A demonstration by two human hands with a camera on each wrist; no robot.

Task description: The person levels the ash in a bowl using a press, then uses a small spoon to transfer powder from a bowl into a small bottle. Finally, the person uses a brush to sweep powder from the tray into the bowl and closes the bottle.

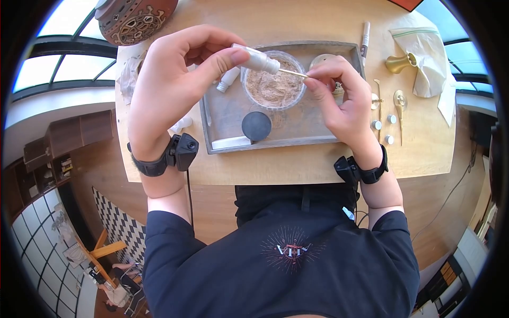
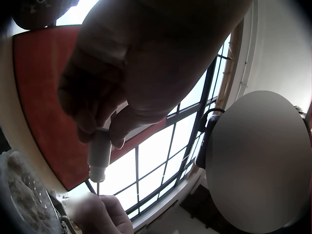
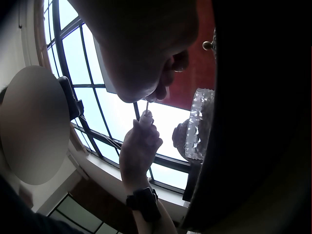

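In the head view my left hand point(image 1: 183, 74) pinches a small white bottle point(image 1: 255, 58) tilted to the right, its neck toward the other hand. My right hand point(image 1: 344, 98) pinches a thin metal stick point(image 1: 293, 73), whose far end is at the bottle's mouth. Both are held above a clear bowl point(image 1: 275, 87) of pale brown powder. The left wrist view shows the bottle point(image 2: 100, 151) between the fingers of the left hand point(image 2: 122, 73), with the right hand point(image 2: 100, 214) below. From the right wrist view, the stick point(image 3: 147, 105) meets the bottle; how deep it reaches is hidden.
A wooden tray point(image 1: 297, 142) holds the bowl, a black round lid point(image 1: 256, 126), a white strip point(image 1: 231, 142) and another small bottle point(image 1: 228, 79). To the right lie small caps point(image 1: 376, 125), brass tools point(image 1: 401, 106), a brass bell-shaped piece point(image 1: 398, 63) and a plastic bag point(image 1: 428, 66). A patterned pot point(image 1: 132, 21) stands back left.
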